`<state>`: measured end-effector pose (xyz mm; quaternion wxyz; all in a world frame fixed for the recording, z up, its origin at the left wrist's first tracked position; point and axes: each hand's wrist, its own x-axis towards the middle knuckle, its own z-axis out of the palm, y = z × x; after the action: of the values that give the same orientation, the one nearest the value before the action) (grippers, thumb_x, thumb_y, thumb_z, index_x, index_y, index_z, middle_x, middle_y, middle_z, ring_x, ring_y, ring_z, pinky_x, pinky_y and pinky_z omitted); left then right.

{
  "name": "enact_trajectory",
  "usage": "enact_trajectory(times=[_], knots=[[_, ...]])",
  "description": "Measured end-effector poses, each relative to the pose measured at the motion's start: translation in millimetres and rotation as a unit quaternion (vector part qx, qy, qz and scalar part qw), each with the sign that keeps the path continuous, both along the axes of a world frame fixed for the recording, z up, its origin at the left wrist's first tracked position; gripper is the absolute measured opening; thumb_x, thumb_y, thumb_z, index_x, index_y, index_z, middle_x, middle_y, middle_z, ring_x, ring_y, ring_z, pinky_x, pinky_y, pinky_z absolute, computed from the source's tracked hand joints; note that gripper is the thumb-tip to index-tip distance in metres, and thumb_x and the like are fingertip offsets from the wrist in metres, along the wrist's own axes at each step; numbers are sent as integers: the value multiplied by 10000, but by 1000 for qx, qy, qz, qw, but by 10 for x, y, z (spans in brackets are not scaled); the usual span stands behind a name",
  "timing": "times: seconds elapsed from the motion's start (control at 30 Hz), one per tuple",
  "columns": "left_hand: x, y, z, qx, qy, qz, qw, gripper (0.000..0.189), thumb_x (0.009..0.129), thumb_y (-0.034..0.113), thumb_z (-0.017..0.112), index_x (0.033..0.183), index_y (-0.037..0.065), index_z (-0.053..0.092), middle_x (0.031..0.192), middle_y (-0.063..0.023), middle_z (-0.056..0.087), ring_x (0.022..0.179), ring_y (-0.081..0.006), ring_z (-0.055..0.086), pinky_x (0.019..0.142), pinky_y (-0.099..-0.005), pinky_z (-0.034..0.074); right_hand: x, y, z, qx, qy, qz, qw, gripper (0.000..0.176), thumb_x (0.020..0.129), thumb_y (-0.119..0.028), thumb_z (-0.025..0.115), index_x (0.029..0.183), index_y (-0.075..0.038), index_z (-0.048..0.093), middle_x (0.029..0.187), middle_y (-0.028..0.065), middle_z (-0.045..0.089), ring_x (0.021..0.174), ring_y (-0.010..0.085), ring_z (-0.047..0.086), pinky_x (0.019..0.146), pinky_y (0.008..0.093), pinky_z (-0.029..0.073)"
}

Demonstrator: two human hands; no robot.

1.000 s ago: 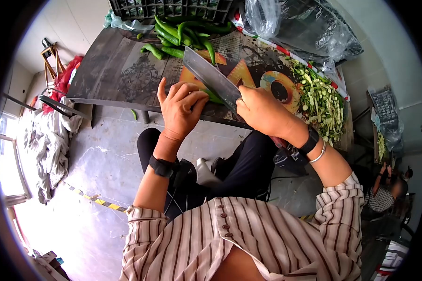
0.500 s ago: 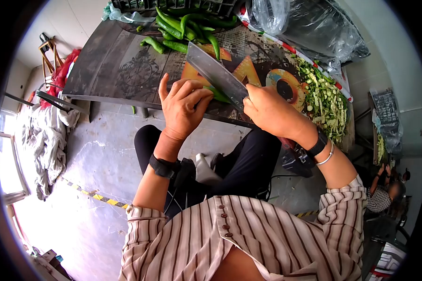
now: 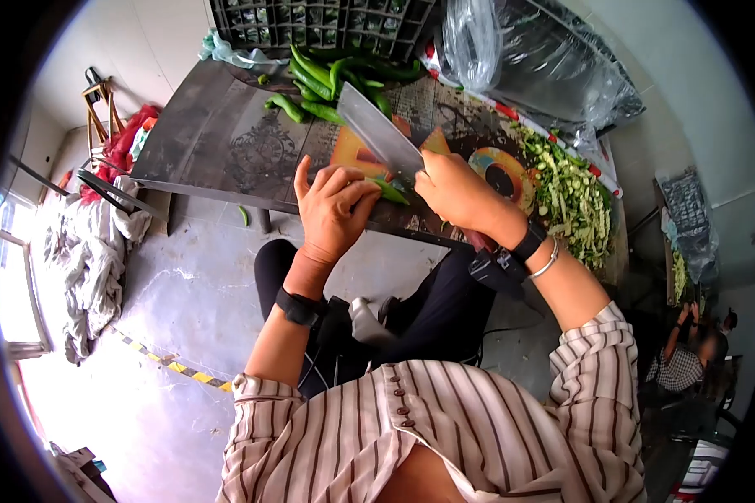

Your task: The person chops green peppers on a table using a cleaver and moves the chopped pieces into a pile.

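At the near edge of the printed table (image 3: pixel 218 142), your left hand (image 3: pixel 334 210) pins a green pepper (image 3: pixel 389 191) flat. Its fingers curl together on the pepper, likely to keep the tips clear of the blade. Your right hand (image 3: pixel 457 194) is clamped around the cleaver (image 3: pixel 377 136) handle, blade angled over the pepper's free end. Versus half a second ago, the right hand sits closer to the left and less pepper shows.

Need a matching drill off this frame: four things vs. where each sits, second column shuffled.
1 cleaver
2 single pepper
3 whole pepper heap
4 chopped pieces

A right end of the table
B held in the right hand
C pinned under the left hand
D far table edge, by the crate

Pairs: 1-B, 2-C, 3-D, 4-A
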<state>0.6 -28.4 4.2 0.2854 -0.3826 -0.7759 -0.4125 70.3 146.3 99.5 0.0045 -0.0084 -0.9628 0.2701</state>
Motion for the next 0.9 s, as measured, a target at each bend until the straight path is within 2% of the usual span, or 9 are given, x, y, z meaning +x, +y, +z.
enact_trajectory(times=[0.07,0.2,0.23,0.27,0.37,0.43,0.57,0.63,0.9], knots=[[-15,8,-18,5,4,2,1000,71,723,182,740,778,189,695,852,77,602,931,-122,574,1102,-462,211,77,57,0,29,66,1,997,244,882,-153,514,815,77,470,603,245,546,508,328,583,510,424,446],[-1,5,-19,0,-1,0,1000,73,721,181,739,781,184,699,846,77,600,924,-121,574,1102,-461,213,239,-49,206,1,10,-10,1000,241,888,-140,515,785,69,452,583,243,528,497,337,565,500,423,435],[-1,2,-19,-2,1,-2,1000,73,721,181,739,781,184,699,846,77,600,924,-121,574,1102,-461,213,242,-22,110,33,77,32,996,239,892,-138,511,781,63,444,565,239,513,490,339,559,495,426,427],[0,5,-22,2,0,-2,1000,71,721,179,738,779,184,698,843,76,600,923,-121,574,1101,-461,216,260,-25,102,32,79,31,996,239,892,-138,511,781,63,444,565,239,513,490,339,559,495,426,427],[-4,4,-23,8,0,-2,1000,70,719,178,737,775,184,695,837,77,600,921,-121,575,1097,-461,222,287,-55,99,19,4,7,1000,241,894,-140,511,777,57,434,568,240,506,486,336,556,499,435,423],[-5,6,-28,8,-1,-2,1000,71,718,177,737,774,184,694,835,77,601,921,-120,574,1095,-461,226,275,-25,7,66,78,46,994,236,893,-138,511,775,50,430,567,232,507,452,308,543,477,417,431],[-6,7,-15,2,3,0,1000,74,715,174,737,773,188,692,836,82,605,917,-117,575,1092,-460,231,293,-64,119,0,-27,5,1000,231,908,-143,501,791,42,427,555,186,524,409,237,528,430,371,436],[-6,3,-7,-1,1,0,1000,76,714,173,737,774,190,692,839,85,606,916,-115,574,1091,-459,233,282,-83,177,-17,-78,-33,996,216,860,-129,519,828,85,516,731,317,572,729,463,597,632,472,476],[-3,12,9,-6,1,2,1000,74,721,176,737,780,195,696,859,90,610,924,-112,575,1093,-448,228,156,-124,184,-7,-104,-24,994,245,841,-141,530,818,103,520,729,317,575,727,476,589,651,484,476]])
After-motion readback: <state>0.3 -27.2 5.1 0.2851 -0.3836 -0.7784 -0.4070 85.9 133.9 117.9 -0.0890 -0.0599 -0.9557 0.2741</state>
